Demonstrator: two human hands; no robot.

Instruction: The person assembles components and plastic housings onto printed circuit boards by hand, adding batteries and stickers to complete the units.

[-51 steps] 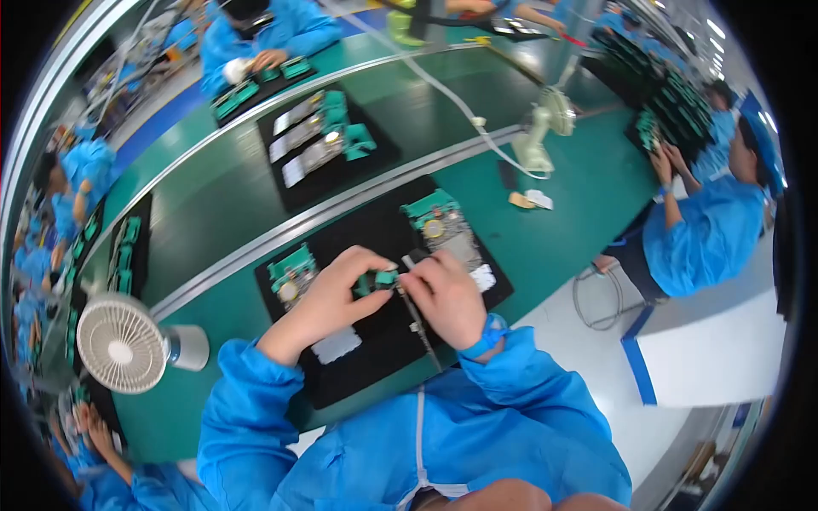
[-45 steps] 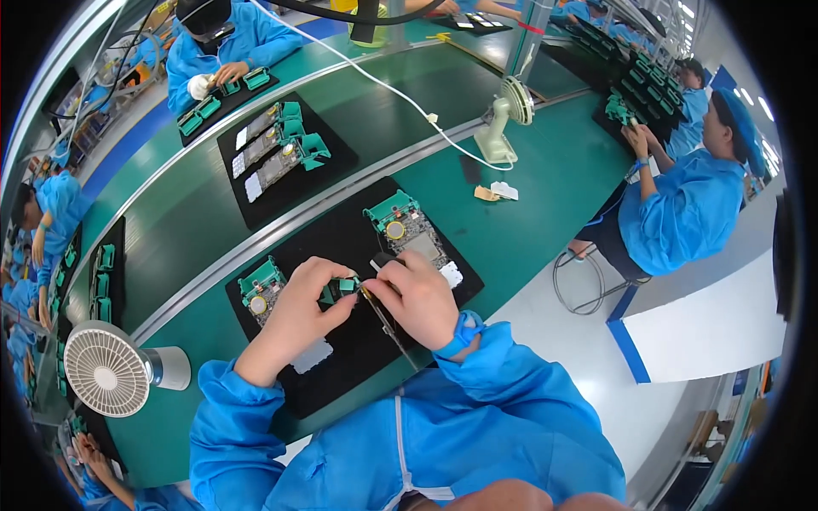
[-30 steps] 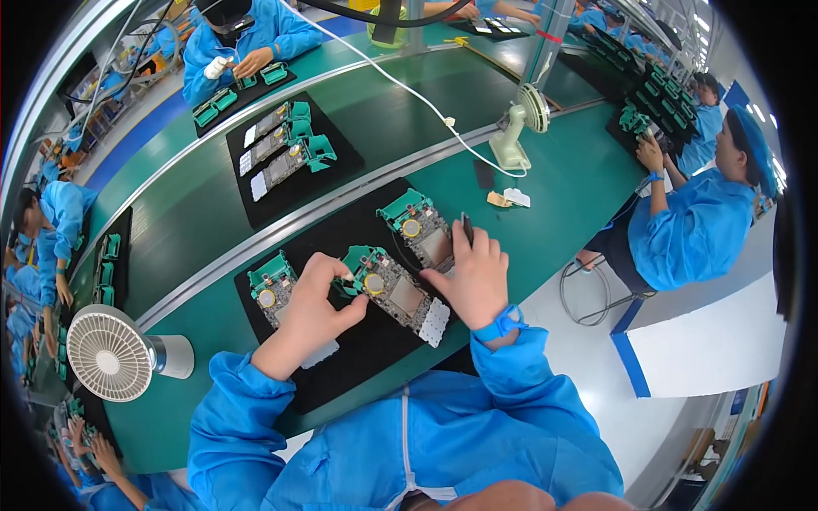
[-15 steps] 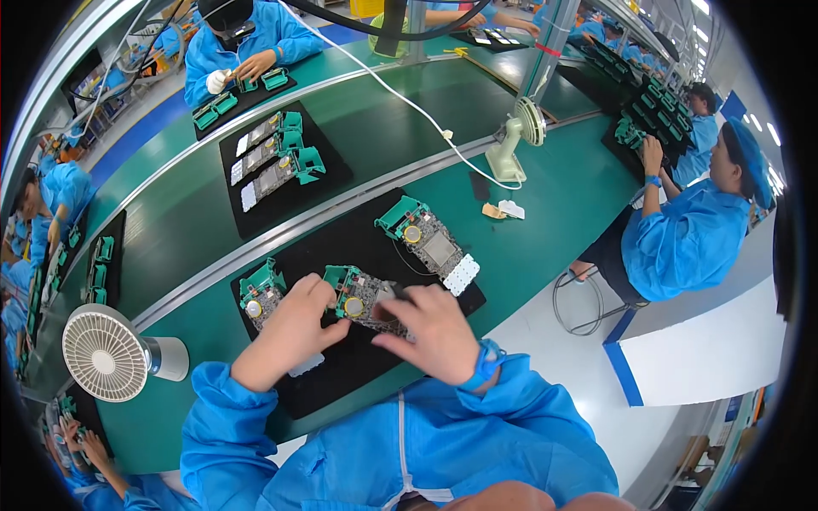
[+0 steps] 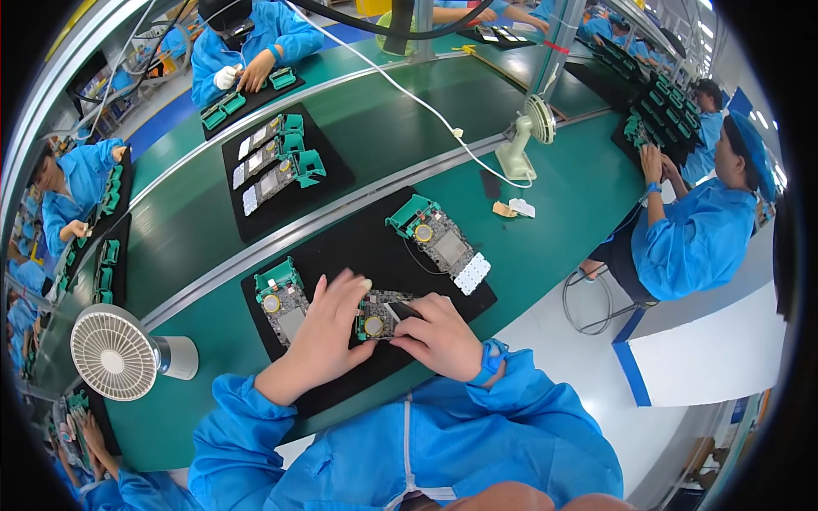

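Observation:
A green-framed circuit board point(image 5: 377, 313) with a round gold part lies on the black mat point(image 5: 358, 247) in front of me. My left hand point(image 5: 326, 328) rests on its left side with fingers curled over it. My right hand point(image 5: 439, 334) grips its right end, thumb and fingers pinching near a small dark piece. Two more boards lie on the same mat: one to the left point(image 5: 280, 298) and a longer one with a white keypad strip at the upper right point(image 5: 439, 242).
A white desk fan point(image 5: 115, 353) stands at my left. A second small fan point(image 5: 526, 136) and a cable sit beyond the mat. Another mat with boards point(image 5: 277, 166) lies on the far lane. Blue-coated workers sit on the right point(image 5: 694, 230), left and far side.
The board was drawn from the mat's middle toward me. My right hand came back from the upper-right board and closed on this board's right end; my left hand stayed on it.

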